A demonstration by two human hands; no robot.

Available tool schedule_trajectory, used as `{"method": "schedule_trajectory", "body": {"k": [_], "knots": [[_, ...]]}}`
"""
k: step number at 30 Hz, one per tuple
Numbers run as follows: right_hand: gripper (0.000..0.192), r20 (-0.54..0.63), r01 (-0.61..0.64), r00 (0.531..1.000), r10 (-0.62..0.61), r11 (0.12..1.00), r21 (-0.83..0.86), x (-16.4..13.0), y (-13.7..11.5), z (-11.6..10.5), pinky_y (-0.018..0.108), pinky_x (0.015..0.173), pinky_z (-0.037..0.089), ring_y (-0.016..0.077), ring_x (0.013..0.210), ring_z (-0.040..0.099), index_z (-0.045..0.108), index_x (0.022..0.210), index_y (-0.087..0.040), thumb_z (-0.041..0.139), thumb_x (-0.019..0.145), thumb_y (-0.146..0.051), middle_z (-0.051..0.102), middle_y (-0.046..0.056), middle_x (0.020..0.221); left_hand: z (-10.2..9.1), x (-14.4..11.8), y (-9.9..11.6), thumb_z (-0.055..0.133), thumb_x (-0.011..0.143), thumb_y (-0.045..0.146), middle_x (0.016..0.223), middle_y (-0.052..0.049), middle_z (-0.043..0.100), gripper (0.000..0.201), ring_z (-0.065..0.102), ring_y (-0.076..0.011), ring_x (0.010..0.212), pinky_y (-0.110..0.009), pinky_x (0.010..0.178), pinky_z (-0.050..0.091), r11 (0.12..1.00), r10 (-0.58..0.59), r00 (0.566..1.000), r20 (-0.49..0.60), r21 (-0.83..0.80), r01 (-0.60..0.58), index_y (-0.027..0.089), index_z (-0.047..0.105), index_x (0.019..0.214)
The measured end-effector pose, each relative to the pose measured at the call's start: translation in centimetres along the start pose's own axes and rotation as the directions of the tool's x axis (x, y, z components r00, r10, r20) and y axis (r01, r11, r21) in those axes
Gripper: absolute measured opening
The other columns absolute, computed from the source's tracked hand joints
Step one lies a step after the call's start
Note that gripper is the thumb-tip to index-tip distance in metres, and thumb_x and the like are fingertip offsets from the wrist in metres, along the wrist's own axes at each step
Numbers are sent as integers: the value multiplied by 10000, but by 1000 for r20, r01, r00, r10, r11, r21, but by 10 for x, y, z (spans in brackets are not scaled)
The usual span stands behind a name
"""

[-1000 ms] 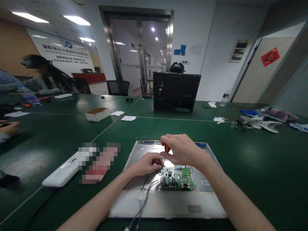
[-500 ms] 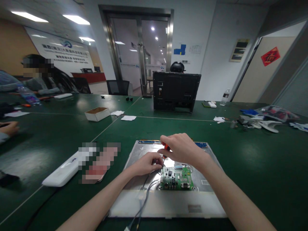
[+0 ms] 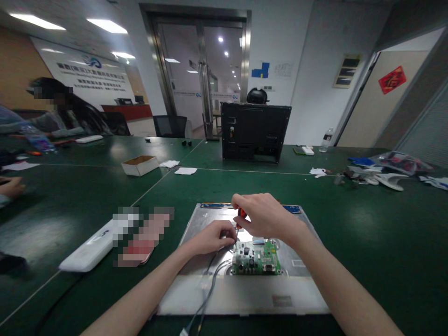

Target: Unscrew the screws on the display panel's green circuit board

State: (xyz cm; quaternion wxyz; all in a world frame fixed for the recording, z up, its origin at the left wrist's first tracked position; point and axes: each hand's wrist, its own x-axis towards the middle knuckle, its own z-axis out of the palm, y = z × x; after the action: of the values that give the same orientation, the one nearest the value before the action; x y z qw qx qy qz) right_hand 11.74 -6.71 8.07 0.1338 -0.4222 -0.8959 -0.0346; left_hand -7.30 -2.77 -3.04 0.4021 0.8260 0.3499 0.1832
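Observation:
My right hand (image 3: 264,215) is closed around the red-and-black handle of a screwdriver (image 3: 241,213), held upright with its shaft pointing down at the upper left corner of a green circuit board (image 3: 258,258). Beside the shaft, my left hand (image 3: 215,235) has its thumb and fingers pinched together at that corner; what they hold, if anything, is hidden. The board lies on the silvery back of a flat display panel (image 3: 301,291). Dark cables (image 3: 211,291) run from the board's left side toward the near edge. Where the screwdriver tip meets the board is hard to make out.
A white power strip (image 3: 86,249) and a blurred-out pinkish phone-like item (image 3: 143,245) lie left of the panel. Farther off are an open box (image 3: 140,166), a black monitor housing (image 3: 255,133), a bottle (image 3: 326,140) and plastic bags (image 3: 401,162). Co-workers sit at the left and behind the housing.
The whole view has shifted slightly. Both hands stay at the board's upper left corner, and the screwdriver handle looks slightly turned in my right hand.

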Motion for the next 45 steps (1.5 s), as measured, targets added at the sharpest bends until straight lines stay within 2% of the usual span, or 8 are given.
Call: {"method": "schedule_trajectory", "body": {"k": [6, 15, 23, 27, 31, 35, 39, 45], "knots": [[156, 27, -13, 1000, 13, 1000, -21, 1, 0, -1, 268, 513, 183, 135, 640, 571, 557, 911, -196, 573, 878, -348, 686, 21, 794, 0, -1, 2, 572, 744, 142, 727, 5, 618, 82, 553, -151, 691, -246, 657, 419, 1000, -14, 1000, 16, -5, 14, 160, 640, 786], [122, 7, 25, 1000, -26, 998, 63, -2, -1, -3, 267, 507, 203, 115, 627, 515, 547, 917, -182, 542, 796, -188, 672, 15, 830, -1, 1, -1, 583, 713, 123, 713, 16, 608, 87, 541, -144, 687, -237, 649, 422, 1000, 17, 1000, 10, -3, -17, 162, 636, 771], [193, 21, -27, 999, 27, 999, -24, 2, 3, 1, 270, 508, 177, 129, 604, 547, 566, 889, -198, 570, 884, -391, 675, 16, 738, -1, 0, 2, 573, 737, 132, 749, 6, 625, 86, 554, -146, 706, -242, 660, 427, 1000, -10, 1000, 22, 3, 10, 162, 640, 781], [142, 19, 34, 999, -36, 994, 100, -3, 1, -4, 258, 516, 215, 126, 657, 552, 552, 915, -183, 593, 822, -283, 687, 21, 849, 0, 1, -2, 572, 722, 118, 753, 8, 627, 124, 547, -140, 689, -240, 657, 430, 999, 14, 1000, 8, -31, -14, 159, 640, 817], [145, 20, 40, 999, -43, 995, 97, -2, 0, -4, 256, 516, 218, 124, 655, 539, 553, 933, -180, 560, 788, -174, 680, 21, 851, 0, 2, -3, 567, 706, 111, 728, 15, 615, 122, 539, -143, 697, -234, 650, 427, 1000, 13, 1000, 21, -7, -12, 165, 641, 787], [77, 38, -6, 999, 5, 1000, 20, 2, 1, -1, 262, 517, 196, 129, 638, 550, 563, 902, -200, 561, 871, -271, 677, 18, 795, -1, 1, 2, 573, 712, 133, 718, 12, 617, 88, 541, -143, 685, -231, 638, 426, 1000, -13, 1000, 14, 1, 13, 167, 641, 757], [172, 59, -19, 998, 20, 1000, -13, 2, 2, -2, 269, 518, 188, 140, 631, 563, 574, 878, -203, 579, 881, -375, 669, 19, 744, 0, 0, 4, 564, 722, 140, 734, 7, 626, 94, 547, -142, 675, -241, 653, 427, 1000, -8, 1000, 8, -26, 8, 165, 643, 766], [159, 26, 57, 998, -60, 993, 101, -3, -1, -6, 256, 522, 228, 124, 661, 531, 549, 925, -180, 570, 767, -192, 675, 24, 860, 0, 2, -2, 579, 703, 129, 733, 13, 623, 98, 539, -145, 680, -244, 651, 415, 1000, 8, 1000, -2, -1, -8, 163, 639, 772]]}}
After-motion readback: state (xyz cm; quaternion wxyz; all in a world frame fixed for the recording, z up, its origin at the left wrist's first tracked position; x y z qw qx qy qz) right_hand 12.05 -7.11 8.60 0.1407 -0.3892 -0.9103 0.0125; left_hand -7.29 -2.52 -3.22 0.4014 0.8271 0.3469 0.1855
